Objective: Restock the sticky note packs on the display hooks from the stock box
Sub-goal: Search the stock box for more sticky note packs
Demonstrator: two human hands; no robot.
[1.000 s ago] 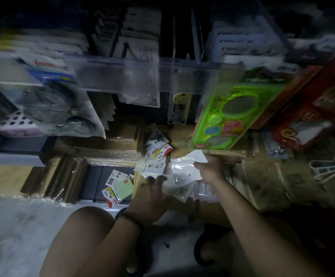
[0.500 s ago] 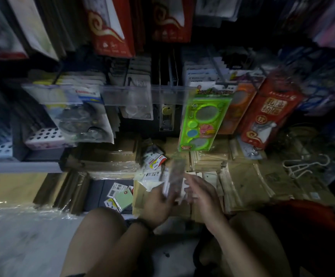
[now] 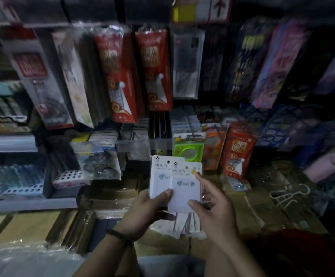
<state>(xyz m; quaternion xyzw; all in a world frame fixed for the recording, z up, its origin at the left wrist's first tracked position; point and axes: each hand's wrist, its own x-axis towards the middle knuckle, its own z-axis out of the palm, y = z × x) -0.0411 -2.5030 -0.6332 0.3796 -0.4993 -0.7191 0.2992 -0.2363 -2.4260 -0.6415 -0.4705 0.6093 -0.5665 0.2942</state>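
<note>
Left grip (image 3: 142, 210) pinches two fanned sticky note packs (image 3: 175, 181), held below display hooks (image 3: 192, 125); right grip (image 3: 214, 212) pinches front pack (image 3: 185, 194). I judge step: separating one pack. Next move: thread hanger hole onto free hook.

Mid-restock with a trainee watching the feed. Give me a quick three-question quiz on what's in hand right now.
1. True or false: the left hand holds nothing.
2. The packs in hand are mostly: A red, B white, C green?
3. Which hand's forefinger touches the upper right corner of the front pack?
Key: 1 false, it grips the packs; 2 B; 3 the right hand.
</note>
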